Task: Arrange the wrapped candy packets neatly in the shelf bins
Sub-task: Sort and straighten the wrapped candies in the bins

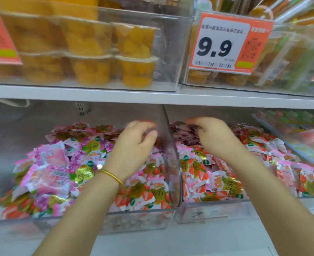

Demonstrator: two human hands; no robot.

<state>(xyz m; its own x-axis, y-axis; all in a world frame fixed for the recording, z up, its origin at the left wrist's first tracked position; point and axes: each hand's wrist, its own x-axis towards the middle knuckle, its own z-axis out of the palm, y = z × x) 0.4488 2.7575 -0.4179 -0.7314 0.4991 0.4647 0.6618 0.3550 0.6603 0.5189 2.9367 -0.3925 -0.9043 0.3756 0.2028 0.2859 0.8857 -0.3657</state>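
Note:
Two clear shelf bins stand side by side on the lower shelf. The left bin holds pink, purple and strawberry-print candy packets. The right bin holds strawberry-print packets, with darker red ones at the back. My left hand, with a gold bangle on its wrist, hovers over the left bin beside the dividing wall. Its fingers are curled and blurred, and whatever lies inside them is unclear. My right hand reaches deep into the right bin, fingers curled down into the dark red packets.
The white shelf board hangs low over both bins. Above it are clear bins of orange fruit cups and dried fruit bags behind a 9.9 price tag. Another bin of colourful packets stands at far right.

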